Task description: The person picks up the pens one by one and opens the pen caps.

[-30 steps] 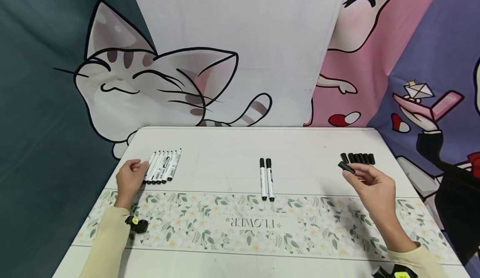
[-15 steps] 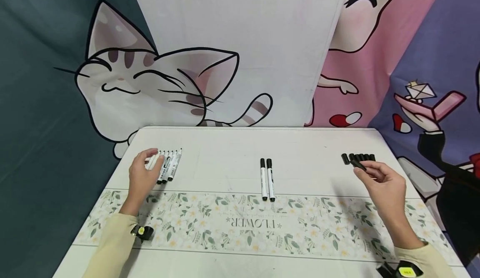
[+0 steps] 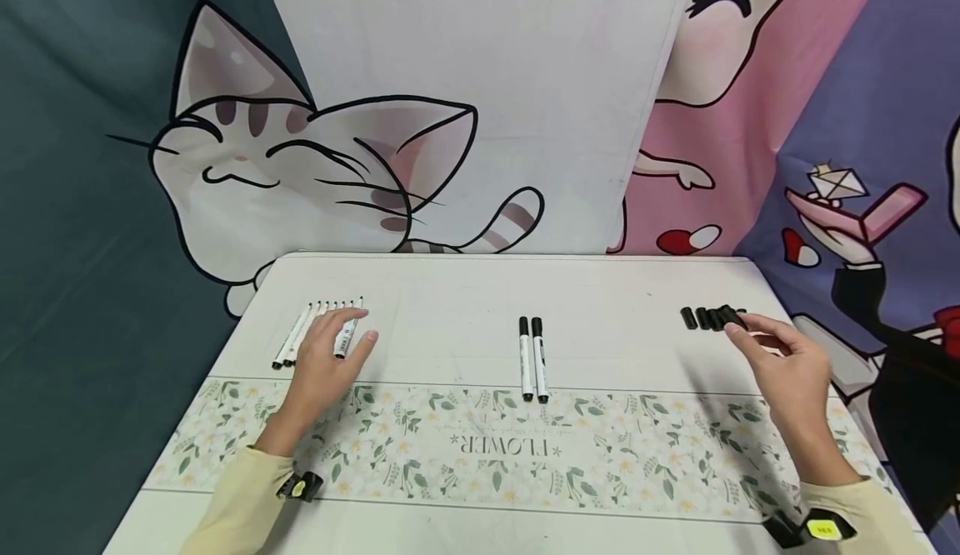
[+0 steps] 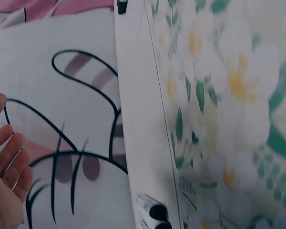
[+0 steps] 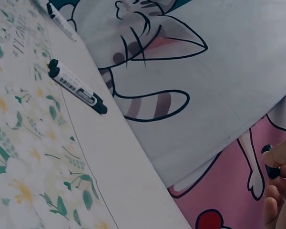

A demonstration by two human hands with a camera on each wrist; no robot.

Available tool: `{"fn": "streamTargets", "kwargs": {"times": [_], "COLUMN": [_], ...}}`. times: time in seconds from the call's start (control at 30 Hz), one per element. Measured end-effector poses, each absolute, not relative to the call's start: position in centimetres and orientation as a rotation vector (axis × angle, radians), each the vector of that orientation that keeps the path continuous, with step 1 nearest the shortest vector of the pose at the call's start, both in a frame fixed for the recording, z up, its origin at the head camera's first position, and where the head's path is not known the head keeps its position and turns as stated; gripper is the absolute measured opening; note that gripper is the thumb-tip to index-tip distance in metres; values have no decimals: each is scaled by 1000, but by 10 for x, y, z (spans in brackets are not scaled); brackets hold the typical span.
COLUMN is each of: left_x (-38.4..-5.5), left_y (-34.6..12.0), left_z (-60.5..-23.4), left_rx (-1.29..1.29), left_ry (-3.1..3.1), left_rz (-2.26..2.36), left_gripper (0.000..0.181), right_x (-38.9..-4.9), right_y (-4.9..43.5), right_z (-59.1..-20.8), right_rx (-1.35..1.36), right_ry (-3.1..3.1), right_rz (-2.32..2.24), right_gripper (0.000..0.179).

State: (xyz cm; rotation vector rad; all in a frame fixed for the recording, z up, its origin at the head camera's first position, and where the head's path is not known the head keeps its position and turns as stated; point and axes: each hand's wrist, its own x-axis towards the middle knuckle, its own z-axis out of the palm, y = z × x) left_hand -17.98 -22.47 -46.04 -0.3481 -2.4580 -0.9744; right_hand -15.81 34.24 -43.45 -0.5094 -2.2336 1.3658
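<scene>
My left hand [image 3: 326,363] hovers over a row of uncapped white markers [image 3: 296,334] at the table's left, its fingers and thumb apart and holding nothing. It covers the middle of that row; the marker at the right end [image 3: 345,342] shows between thumb and fingers. On the right, my right hand [image 3: 787,372] pinches a black marker cap [image 3: 733,317] between thumb and fingers. The held cap [image 5: 271,167] also shows in the right wrist view. Behind it, several black caps [image 3: 702,318] lie in a row, the right end partly hidden by the held cap and fingers.
Two capped markers [image 3: 532,359] lie side by side mid-table, black ends reaching onto the floral printed band [image 3: 495,447]. The white table's far edge [image 3: 450,256] meets a hanging cloth printed with a cat [image 3: 300,155]. Each sleeve carries a black wrist device.
My left hand has swept rightward across the markers, uncovering those at the left end. My right hand has moved right along the caps, still pinching the one cap.
</scene>
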Motion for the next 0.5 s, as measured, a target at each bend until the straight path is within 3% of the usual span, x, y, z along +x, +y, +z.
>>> {"fn": "streamTargets", "kwargs": {"times": [0.3, 0.5], "left_x": [-165, -159], "left_y": [-201, -191], "left_z": [-459, -459], "left_rx": [-489, -566], "left_ry": [-2422, -2404], "left_rz": [-990, -1000], "left_gripper": [38, 39], "right_x": [-177, -190], "right_y": [377, 406], "right_z": [-431, -437], "right_rx": [-642, -729], "right_ry": [-2179, -2186], "right_rz": [1465, 1577], "right_gripper": [32, 21]}}
